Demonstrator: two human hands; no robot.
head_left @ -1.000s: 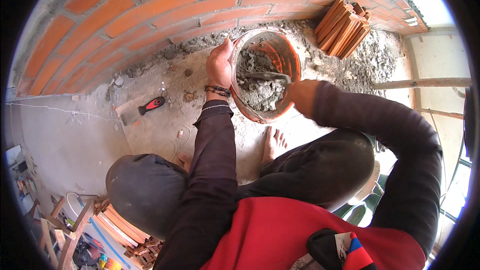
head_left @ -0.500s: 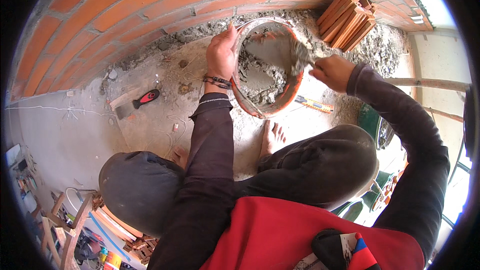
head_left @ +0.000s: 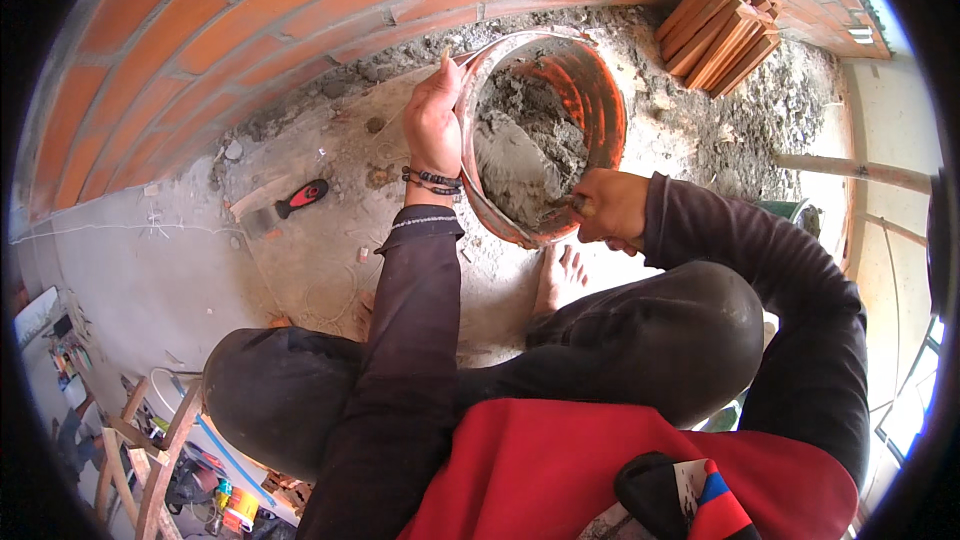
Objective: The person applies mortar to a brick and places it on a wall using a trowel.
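Right hand: the right hand (head_left: 612, 208) sits at the near, lower lip of the bucket, fingers curled tight around the handle of a trowel (head_left: 560, 208); only a short dark piece of the tool shows past the knuckles.
Trowel direction: its blade runs away from the hand to the left and up, into the bucket, and is mostly buried, so its exact shape cannot be told.
Mortar: the grey mortar (head_left: 525, 155) lies banked against the lower left wall of the bucket, directly ahead of the right hand and touching the tool.
Left hand: the left hand (head_left: 433, 125) is clamped on the left rim, thumb side up, fingers wrapped over the edge; a beaded band circles the wrist.
Bucket: the orange bucket (head_left: 600, 90) is tipped, its mouth turned toward the person, its long axis slanting from the near lip up toward the brick wall.
Nearer hand: the right one is closer to the mortar; the left only steadies the rim.
Floor: a bare foot (head_left: 560, 275) rests just below the bucket on the concrete floor (head_left: 300, 260).
Further out: a red-handled tool (head_left: 300, 198) lies well to the left; stacked bricks (head_left: 725, 25) stand to the upper right, by the brick wall (head_left: 250, 10).
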